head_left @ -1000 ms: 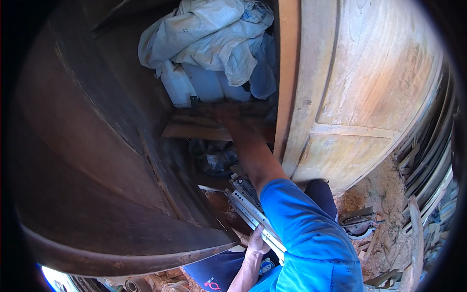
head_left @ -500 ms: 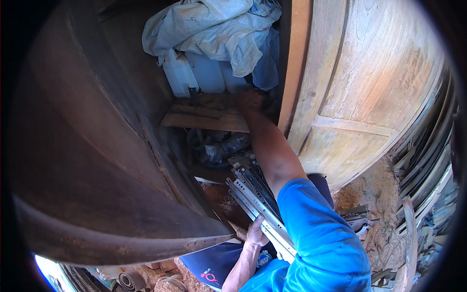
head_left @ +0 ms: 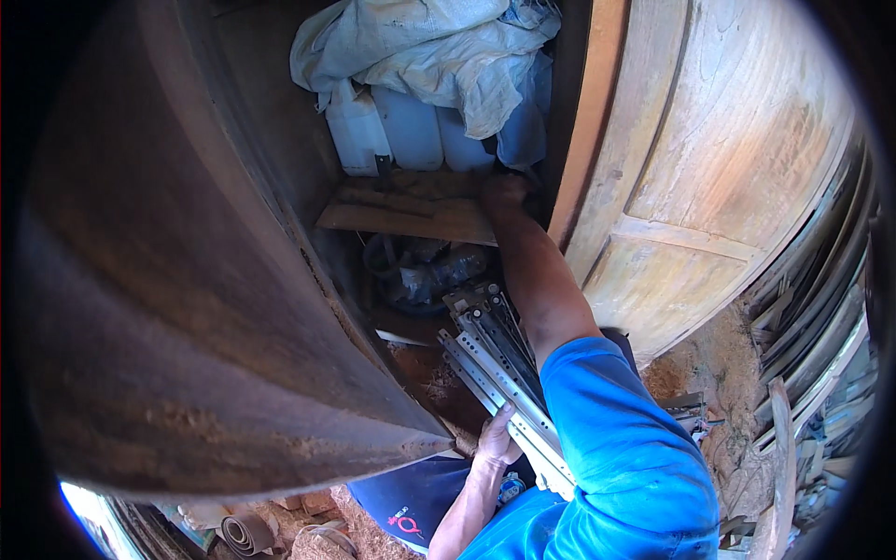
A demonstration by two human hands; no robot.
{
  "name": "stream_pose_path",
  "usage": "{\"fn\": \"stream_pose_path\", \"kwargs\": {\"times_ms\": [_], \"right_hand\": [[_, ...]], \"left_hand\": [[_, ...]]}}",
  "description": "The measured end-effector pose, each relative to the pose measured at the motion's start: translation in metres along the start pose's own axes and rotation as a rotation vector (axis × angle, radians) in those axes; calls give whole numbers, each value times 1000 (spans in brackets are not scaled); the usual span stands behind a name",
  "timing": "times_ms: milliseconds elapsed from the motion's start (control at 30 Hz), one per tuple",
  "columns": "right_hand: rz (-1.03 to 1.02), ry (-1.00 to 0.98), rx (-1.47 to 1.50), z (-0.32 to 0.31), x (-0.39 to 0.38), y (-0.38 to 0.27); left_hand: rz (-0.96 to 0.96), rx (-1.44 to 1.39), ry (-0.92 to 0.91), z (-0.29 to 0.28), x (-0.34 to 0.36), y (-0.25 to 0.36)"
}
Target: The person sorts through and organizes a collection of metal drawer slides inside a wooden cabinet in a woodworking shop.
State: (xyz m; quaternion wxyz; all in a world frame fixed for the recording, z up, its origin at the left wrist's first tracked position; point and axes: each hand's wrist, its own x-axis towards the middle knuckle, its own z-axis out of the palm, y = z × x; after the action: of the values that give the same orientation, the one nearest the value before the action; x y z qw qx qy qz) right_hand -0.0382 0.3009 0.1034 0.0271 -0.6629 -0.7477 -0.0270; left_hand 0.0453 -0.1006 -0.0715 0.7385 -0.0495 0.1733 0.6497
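My left hand (head_left: 497, 439) grips a bundle of long metal drawer slides (head_left: 504, 378), silver and black, with holes along their lengths. The bundle lies aslant before the open cabinet, its far ends just inside. My right hand (head_left: 507, 190) reaches deep into the cabinet, at the right end of the wooden shelf (head_left: 401, 219). Shadow hides its fingers, so I cannot see what they touch. White plastic jugs (head_left: 411, 131) stand in a row behind the shelf, close to that hand. Over them lies a crumpled white woven sack (head_left: 429, 47).
A dark wooden door (head_left: 187, 308) stands at the left and a pale panelled door (head_left: 719, 121) at the right. Below the shelf lie plastic-wrapped items (head_left: 443, 271) and a dark coil. Wood strips (head_left: 812, 280) are piled at the far right; sawdust (head_left: 695, 369) covers the ground.
The view has shifted slightly, so the cabinet and its contents sit a little farther right. My right hand stays at the shelf's right end; my left keeps its hold on the drawer slides.
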Motion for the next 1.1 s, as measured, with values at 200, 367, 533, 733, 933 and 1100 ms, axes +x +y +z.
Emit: {"fn": "stream_pose_path", "kwargs": {"times_ms": [200,367,533,733,933,1100], "right_hand": [[-71,-218,-273,-25,-37,-19],[52,-178,-347,7,-19,-17],[119,-169,-434,32,0,-37],[192,105,-282,8,-9,-39],[202,-147,-112,28,32,-1],[65,-66,-69,-3,42,-9]], "left_hand": [[-23,-6,-12,-6,1,4],[-50,-12,-59,3,2,1],[-26,5,-78,-6,7,-1],[-10,-14,-51,-2,-1,7],[-37,11,-35,3,2,0],[-32,15,-47,1,3,0]]}}
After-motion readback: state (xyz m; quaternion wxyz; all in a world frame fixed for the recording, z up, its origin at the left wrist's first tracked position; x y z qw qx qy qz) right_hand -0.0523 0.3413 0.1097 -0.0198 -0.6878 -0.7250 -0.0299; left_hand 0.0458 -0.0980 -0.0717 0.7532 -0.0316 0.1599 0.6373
